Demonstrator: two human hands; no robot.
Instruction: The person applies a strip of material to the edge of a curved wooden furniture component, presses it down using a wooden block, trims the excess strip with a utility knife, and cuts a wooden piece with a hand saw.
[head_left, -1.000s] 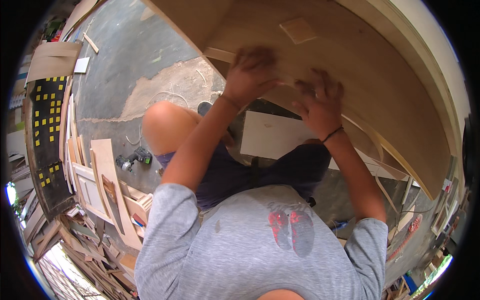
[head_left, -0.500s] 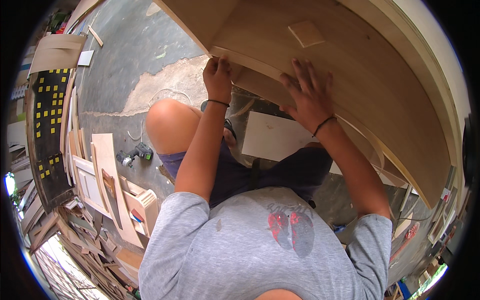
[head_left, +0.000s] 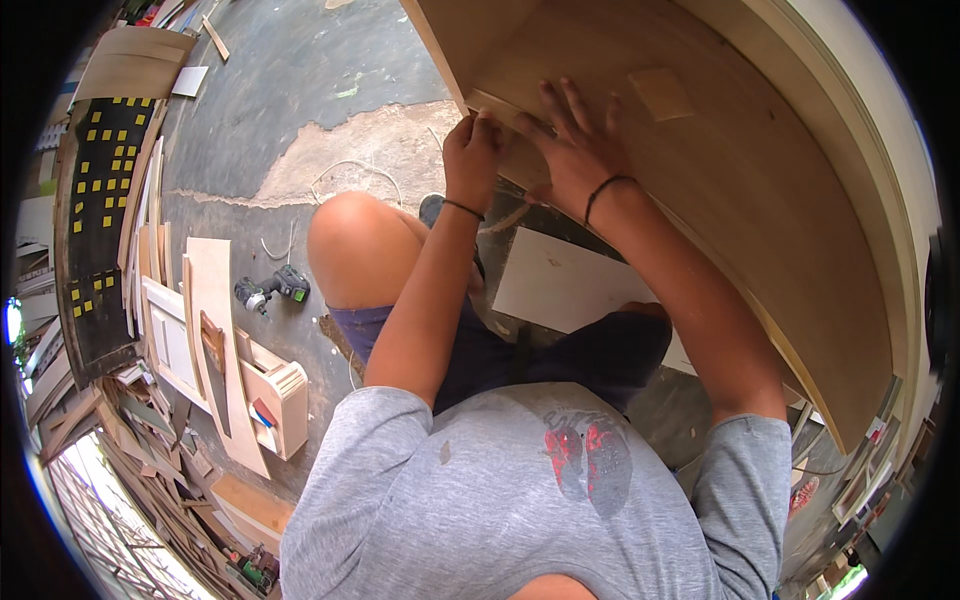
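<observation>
A large curved wooden furniture piece [head_left: 760, 220] fills the upper right, its broad plywood face toward me. My left hand [head_left: 472, 160] is closed at the inner corner of its edge, fingertips pinching the end of a thin pale wooden strip [head_left: 490, 101]; the exact grip is partly hidden. Just right of it, my right hand [head_left: 580, 145] lies against the plywood with fingers spread and thumb near the lower edge. It holds nothing. A small square wood patch [head_left: 662, 94] sits on the face beyond my right fingers.
A cordless drill [head_left: 272, 289] lies on the floor left of my knee. Beside it are a handsaw [head_left: 213, 345], leaning boards [head_left: 222, 300] and a wooden drawer-like box [head_left: 285, 410]. A white board [head_left: 560, 280] lies under my legs. Scrap wood [head_left: 150, 480] piles up at lower left.
My right hand has slid left along the plywood, closer to my left hand. My left hand stays closed at the corner. The whole view has shifted slightly.
</observation>
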